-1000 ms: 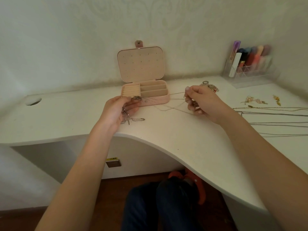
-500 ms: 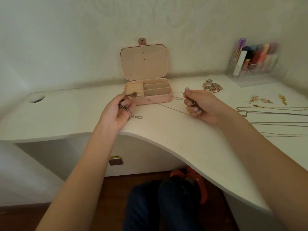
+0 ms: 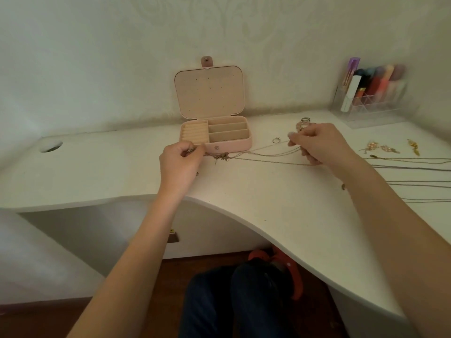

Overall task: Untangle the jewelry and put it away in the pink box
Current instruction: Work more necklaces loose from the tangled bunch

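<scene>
Chains (image 3: 263,154), thin, limp and easily knotted, are stretching over the worktop (image 3: 122,172) just near of the open pink box (image 3: 231,146), the left hand (image 3: 179,161) pinching the clasp cluster, the right hand (image 3: 317,145) pinching the strands, probably best gripped beside each knot.

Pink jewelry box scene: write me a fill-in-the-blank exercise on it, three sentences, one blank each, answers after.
1. The lid of the pink box stands ____.
2. The thin chains stretch between the left hand and the ____ hand.
3. The clear organizer of cosmetics stands at the desk's far ____ corner, against the wall.

Missing words: open; right; right
</scene>
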`<state>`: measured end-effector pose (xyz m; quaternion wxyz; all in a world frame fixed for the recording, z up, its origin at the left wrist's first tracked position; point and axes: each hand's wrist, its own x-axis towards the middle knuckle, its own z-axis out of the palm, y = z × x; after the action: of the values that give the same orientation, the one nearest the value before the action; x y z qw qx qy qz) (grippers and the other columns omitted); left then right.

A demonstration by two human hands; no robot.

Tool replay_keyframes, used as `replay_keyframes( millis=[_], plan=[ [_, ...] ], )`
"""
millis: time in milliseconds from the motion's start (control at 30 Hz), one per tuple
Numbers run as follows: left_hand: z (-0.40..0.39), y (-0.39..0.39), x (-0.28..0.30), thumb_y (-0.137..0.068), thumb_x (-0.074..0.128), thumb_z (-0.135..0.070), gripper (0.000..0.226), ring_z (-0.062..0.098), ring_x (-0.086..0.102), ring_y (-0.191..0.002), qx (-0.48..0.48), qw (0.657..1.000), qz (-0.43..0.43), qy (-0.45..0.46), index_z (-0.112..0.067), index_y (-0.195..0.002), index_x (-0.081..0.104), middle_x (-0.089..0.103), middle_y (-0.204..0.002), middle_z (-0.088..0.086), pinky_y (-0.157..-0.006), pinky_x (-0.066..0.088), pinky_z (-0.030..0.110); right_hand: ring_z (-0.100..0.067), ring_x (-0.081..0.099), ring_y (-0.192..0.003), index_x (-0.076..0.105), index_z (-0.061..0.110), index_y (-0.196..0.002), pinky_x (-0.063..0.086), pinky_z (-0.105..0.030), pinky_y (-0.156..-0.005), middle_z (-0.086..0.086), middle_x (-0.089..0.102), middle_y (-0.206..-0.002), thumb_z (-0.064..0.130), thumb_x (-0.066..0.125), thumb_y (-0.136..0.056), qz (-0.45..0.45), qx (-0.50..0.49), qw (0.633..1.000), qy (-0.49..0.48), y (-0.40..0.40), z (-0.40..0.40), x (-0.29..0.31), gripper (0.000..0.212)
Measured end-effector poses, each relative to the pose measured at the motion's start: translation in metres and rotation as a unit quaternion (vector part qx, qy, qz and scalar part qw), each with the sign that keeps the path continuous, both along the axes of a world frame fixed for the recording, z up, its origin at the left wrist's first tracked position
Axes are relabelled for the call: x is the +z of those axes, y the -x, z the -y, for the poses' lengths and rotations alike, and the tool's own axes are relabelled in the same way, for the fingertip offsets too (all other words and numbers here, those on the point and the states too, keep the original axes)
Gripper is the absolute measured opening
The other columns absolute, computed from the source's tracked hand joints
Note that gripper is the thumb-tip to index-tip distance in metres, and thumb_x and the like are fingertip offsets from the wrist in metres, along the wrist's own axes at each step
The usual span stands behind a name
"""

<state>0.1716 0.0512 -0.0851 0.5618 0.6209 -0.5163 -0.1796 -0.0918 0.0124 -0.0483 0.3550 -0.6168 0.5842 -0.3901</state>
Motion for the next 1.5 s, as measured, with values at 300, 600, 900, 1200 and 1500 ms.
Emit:
replay_keyframes(
  millis=[300, 600, 900, 1200, 1500],
  plan=[
    [-0.004, 0.014, 0.010, -0.081, 0.072, -0.002, 0.038, 0.019, 0.072, -0.065, -0.156, 0.974, -0.158, -0.043, -0.014, -0.071, 0.037, 0.052, -0.055, -0.002, -0.055, 0.050, 0.025, -0.021, 0.053, -0.099, 0.073, 0.025, -0.085, 0.032, -0.037, -0.090, 0.009, 0.053, -0.077, 0.042, 0.068, -0.084, -0.400, -0.022, 0.913, 0.078, -0.027, -0.009, 0.004, 0.019],
    [-0.006, 0.029, 0.011, -0.077, 0.074, 0.002, 0.039, 0.015, 0.066, -0.063, -0.167, 0.971, -0.167, -0.030, -0.014, -0.065, 0.040, 0.051, -0.059, -0.002, -0.064, 0.059, 0.028, -0.011, 0.067, -0.076, 0.073, 0.025, -0.077, 0.053, -0.030, -0.082, -0.001, 0.074, -0.080, 0.024, 0.070, -0.085, -0.028, 0.182, 0.980, 0.069, -0.075, -0.024, -0.014, 0.008],
    [-0.004, 0.022, 0.006, -0.070, 0.083, -0.011, 0.036, 0.006, 0.061, -0.070, -0.210, 0.971, -0.084, -0.071, -0.015, -0.085, 0.051, 0.064, -0.079, -0.004, -0.067, 0.047, 0.022, -0.004, 0.061, -0.060, 0.049, 0.023, -0.073, 0.050, -0.029, -0.067, 0.001, 0.065, -0.064, 0.019, 0.059, -0.093, -0.003, 0.169, 0.981, 0.098, -0.085, -0.022, -0.027, 0.022],
    [-0.001, 0.019, 0.006, -0.064, 0.077, -0.012, 0.034, 0.014, 0.056, -0.069, -0.202, 0.970, -0.115, -0.063, -0.013, -0.081, 0.047, 0.059, -0.073, 0.002, -0.065, 0.045, 0.029, -0.012, 0.051, -0.057, 0.042, 0.027, -0.078, 0.043, -0.027, -0.062, 0.004, 0.056, -0.067, 0.015, 0.048, -0.097, 0.001, 0.183, 0.976, 0.118, -0.095, -0.025, -0.030, 0.024],
    [-0.005, 0.031, 0.006, -0.078, 0.064, -0.009, 0.033, 0.014, 0.036, -0.061, -0.171, 0.983, 0.003, -0.062, -0.019, -0.072, 0.033, 0.038, -0.065, -0.003, -0.055, 0.030, 0.027, 0.003, 0.039, -0.042, 0.049, 0.020, -0.078, 0.029, -0.013, -0.048, 0.014, 0.051, -0.053, 0.012, 0.050, -0.097, 0.066, 0.203, 0.974, 0.071, -0.094, -0.023, -0.026, 0.020]
  ],
)
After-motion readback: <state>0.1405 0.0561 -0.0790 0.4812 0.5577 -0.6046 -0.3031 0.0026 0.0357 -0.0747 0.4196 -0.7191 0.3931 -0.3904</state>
